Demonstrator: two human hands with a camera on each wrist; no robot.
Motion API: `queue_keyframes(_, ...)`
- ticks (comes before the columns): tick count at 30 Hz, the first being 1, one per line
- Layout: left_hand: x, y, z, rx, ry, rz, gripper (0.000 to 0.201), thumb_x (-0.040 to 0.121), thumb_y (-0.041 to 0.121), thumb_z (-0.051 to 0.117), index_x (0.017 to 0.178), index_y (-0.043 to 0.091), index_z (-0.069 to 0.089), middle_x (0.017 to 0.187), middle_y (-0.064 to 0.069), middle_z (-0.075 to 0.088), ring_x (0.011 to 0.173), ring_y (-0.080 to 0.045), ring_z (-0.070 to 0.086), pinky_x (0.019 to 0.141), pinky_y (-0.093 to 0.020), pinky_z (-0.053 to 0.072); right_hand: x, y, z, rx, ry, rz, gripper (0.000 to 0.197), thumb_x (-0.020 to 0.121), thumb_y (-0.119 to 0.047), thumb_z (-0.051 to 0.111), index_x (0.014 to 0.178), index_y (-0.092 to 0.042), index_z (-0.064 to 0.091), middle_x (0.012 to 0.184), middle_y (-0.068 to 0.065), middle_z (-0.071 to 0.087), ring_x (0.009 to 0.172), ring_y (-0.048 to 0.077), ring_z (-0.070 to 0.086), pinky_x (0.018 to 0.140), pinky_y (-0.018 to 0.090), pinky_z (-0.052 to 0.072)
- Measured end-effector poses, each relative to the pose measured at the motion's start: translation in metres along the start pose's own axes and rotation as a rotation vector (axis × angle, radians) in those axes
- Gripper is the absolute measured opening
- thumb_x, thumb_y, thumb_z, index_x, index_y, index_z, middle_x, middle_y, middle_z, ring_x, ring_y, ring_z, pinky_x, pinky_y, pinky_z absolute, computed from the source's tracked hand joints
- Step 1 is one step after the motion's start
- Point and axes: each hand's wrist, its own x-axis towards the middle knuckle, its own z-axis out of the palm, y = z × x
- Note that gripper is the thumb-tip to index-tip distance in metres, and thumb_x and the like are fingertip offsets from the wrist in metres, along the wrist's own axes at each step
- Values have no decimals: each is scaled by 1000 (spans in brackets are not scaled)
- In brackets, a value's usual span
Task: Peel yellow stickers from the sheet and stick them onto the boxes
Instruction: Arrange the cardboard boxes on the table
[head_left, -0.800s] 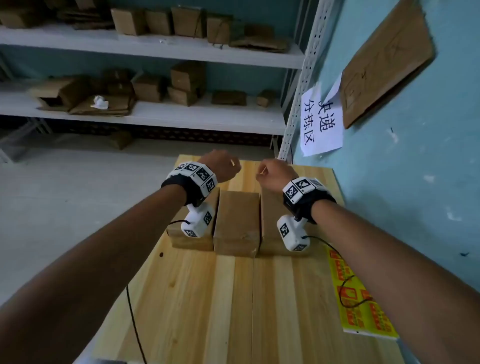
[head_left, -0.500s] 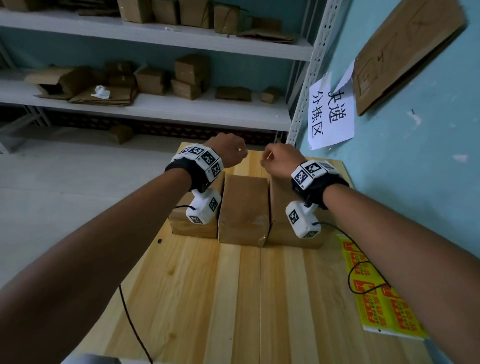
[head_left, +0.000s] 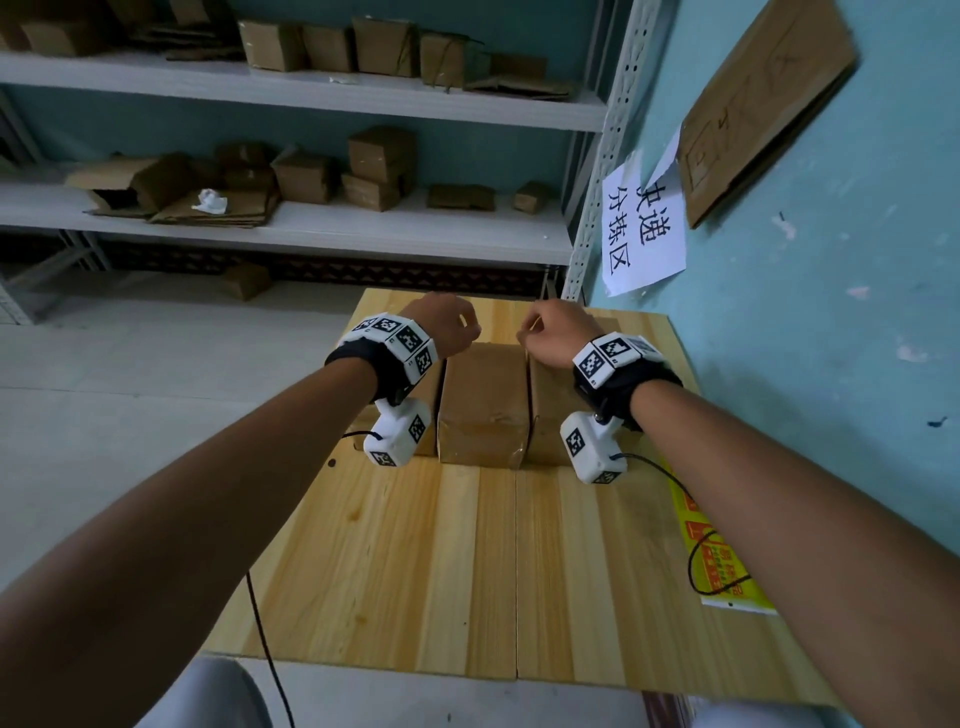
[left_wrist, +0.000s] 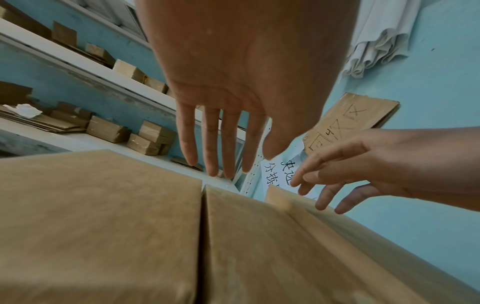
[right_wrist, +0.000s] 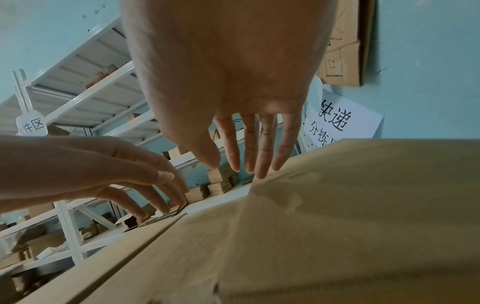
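Boxes (head_left: 485, 402): three brown cardboard ones side by side, touching, mid-frame on the wooden table (head_left: 415, 561). Left hand (head_left: 441, 325) and right hand (head_left: 556, 332) hover above their far ends, apart; wrist views show fingers straight and relaxed, holding nothing. Yellow sticker sheet (head_left: 722, 566) lies at table's right edge, lower right of frame, partly under right forearm.

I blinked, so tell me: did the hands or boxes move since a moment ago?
Almost nothing changed. The left hand and right hand stay over the far end of the boxes, fingers straight, holding nothing. The boxes and the sheet on the table have not moved. Only the head view shifted slightly.
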Motion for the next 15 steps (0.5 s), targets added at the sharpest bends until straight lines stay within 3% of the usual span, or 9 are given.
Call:
queue_keyframes(5,-33,7,0,-1,-39,-21,32,97,35,47,119,18,63,122,-7,66,109,-27,61,92,-37,50,-34,-6,-4,1,-20,9,21,91,-19,58,109,-11,66,115,8,65,106,27,61,91,38,52)
queue_keyframes(10,-64,18,3,52,-30,-48,33,98,36,46,122,20,62,125,-3,63,111,-25,59,79,-28,43,-63,-15,-5,11,-26,3,18,92,-18,58,106,-11,65,115,7,65,105,26,61,89,37,51)
queue_keyframes(15,-92,30,-1,15,-22,-33,30,98,31,48,119,17,64,122,-6,66,110,-25,61,90,-34,48,-90,-19,-9,38,-24,-2,20,92,-20,57,108,-12,66,117,6,64,107,27,60,90,36,50)
